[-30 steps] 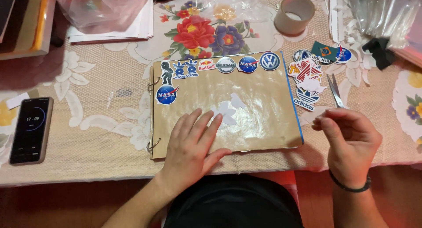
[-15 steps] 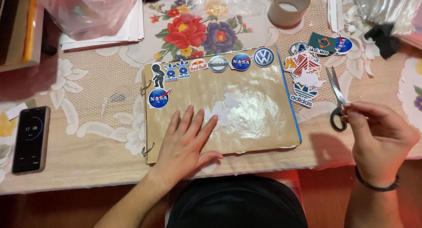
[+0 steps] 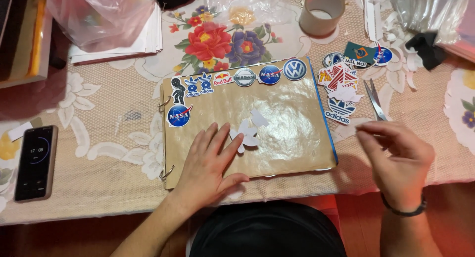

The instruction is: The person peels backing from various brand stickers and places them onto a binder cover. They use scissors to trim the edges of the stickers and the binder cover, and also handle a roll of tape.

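On the near half of the brown ring-bound scrapbook (image 3: 277, 123), your left hand (image 3: 210, 165) lies flat, fingers spread and holding nothing.
Its fingertips touch the small white cut-out sticker (image 3: 246, 133) at the page's middle. To the right, your right hand (image 3: 398, 160) hovers over the lace tablecloth (image 3: 99, 173) with fingers loosely curled and empty, just near of the steel scissors (image 3: 374, 98) beside the loose pile of colourful stickers (image 3: 341, 86).

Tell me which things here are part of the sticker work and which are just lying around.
In use: brown album cover, stickers along its top, white cut-outs by the left hand, loose sticker pile, scissors near the right hand.

Lying about: phone, tape roll, plastic bag, paper stack.
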